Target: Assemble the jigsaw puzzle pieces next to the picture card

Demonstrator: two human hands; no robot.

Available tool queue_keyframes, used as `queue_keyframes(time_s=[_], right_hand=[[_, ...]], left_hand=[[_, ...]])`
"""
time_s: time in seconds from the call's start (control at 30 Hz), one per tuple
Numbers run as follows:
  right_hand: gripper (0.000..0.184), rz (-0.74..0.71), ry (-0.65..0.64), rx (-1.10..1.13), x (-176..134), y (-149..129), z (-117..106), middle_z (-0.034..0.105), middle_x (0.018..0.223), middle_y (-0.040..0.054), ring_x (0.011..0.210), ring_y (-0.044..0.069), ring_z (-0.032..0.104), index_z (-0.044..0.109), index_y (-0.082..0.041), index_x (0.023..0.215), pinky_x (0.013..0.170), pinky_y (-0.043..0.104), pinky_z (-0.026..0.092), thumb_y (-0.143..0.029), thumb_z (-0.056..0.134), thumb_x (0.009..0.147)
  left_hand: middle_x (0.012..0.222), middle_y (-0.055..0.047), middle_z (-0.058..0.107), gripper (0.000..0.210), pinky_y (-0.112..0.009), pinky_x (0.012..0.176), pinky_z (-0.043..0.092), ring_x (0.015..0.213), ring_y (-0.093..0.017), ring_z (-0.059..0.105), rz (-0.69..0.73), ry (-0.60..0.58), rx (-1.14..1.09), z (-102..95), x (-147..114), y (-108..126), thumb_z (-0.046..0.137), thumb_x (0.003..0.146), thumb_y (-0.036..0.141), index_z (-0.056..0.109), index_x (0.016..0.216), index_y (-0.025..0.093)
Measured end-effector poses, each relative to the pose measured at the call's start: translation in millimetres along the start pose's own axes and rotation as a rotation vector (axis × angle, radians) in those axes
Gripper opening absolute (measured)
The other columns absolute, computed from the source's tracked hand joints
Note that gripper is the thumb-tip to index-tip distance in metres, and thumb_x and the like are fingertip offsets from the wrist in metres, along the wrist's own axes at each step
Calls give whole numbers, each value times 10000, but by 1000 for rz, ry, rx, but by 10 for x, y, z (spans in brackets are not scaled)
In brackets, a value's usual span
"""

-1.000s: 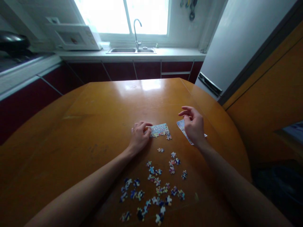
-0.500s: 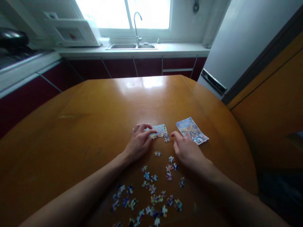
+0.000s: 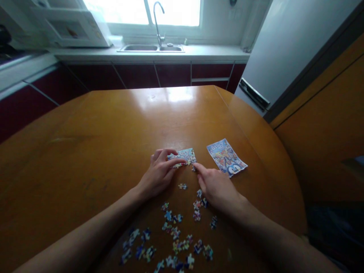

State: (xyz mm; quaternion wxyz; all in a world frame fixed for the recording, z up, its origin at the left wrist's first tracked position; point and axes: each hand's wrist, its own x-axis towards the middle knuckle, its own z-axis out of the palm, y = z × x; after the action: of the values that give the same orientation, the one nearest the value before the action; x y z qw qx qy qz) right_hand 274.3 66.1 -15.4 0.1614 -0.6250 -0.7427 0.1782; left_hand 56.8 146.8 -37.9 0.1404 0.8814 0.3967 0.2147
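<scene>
A partly joined jigsaw puzzle [image 3: 187, 154] lies flat on the table, blue along its top, with a short strip of pieces jutting down at its right. My left hand [image 3: 159, 170] holds it by the left side, forefinger over the top and thumb along the lower edge. My right hand [image 3: 218, 185] reaches in from the right; its outstretched forefinger touches the puzzle's lower right corner, and the other fingers are curled under with nothing visible in them. Just below the puzzle sits a small joined pair of pieces [image 3: 182, 186]. A printed picture sheet [image 3: 226, 157] lies beyond my right hand.
Loose puzzle pieces [image 3: 182, 244] are scattered between my forearms toward the near edge, with a smaller cluster [image 3: 197, 205] by my right wrist. The wooden table [image 3: 127, 125] has a rounded rim. Behind it stand a counter with a sink [image 3: 142, 48] and a fridge [image 3: 284, 49].
My right hand has moved left, bringing its forefinger from beside the puzzle onto its lower right corner. My left hand stays on the puzzle. The view has shifted slightly.
</scene>
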Motion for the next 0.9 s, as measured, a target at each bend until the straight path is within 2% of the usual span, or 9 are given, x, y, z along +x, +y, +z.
queue_keyframes(time_s=[0.3,0.43,0.5,0.67,0.77,0.9], right_hand=[[496,21,-35,-53,16,1,-11,754,802,118,658,250,672,611,-204,1347,596,357,446,-117,434,892],[483,51,-48,-20,30,-21,-46,765,865,115,720,247,693,603,-214,1354,643,350,472,-127,440,907],[427,87,1,61,49,-29,-75,768,907,112,782,241,701,634,-211,1302,691,347,483,-154,435,929],[287,186,153,224,106,8,-159,762,902,93,889,231,690,726,-193,1012,794,336,473,-178,451,928],[265,218,135,194,114,22,-177,756,901,93,893,230,679,731,-190,982,790,330,456,-178,477,909],[244,247,22,85,98,5,-148,743,856,81,812,213,647,715,-201,915,716,317,404,-187,472,906]], left_hand=[[1264,-35,523,299,-525,1028,369,1182,-270,438,0,-4,31,6,1,9,543,972,206,730,1102,398],[1260,-39,528,348,-525,1032,364,1191,-275,434,6,4,-6,7,2,1,536,945,140,723,1124,374],[1239,-42,541,404,-521,1036,364,1184,-270,441,-13,29,-38,5,5,-1,514,914,82,708,1148,348],[1169,-56,570,413,-495,1026,393,1140,-259,467,-107,101,-117,3,25,15,463,856,30,706,1097,263],[1154,-58,573,401,-498,1022,396,1126,-258,472,-124,112,-131,-1,36,27,460,844,31,706,1073,250],[1143,-57,567,392,-499,1015,398,1111,-255,475,-119,112,-134,-6,36,30,460,845,35,711,1054,253]])
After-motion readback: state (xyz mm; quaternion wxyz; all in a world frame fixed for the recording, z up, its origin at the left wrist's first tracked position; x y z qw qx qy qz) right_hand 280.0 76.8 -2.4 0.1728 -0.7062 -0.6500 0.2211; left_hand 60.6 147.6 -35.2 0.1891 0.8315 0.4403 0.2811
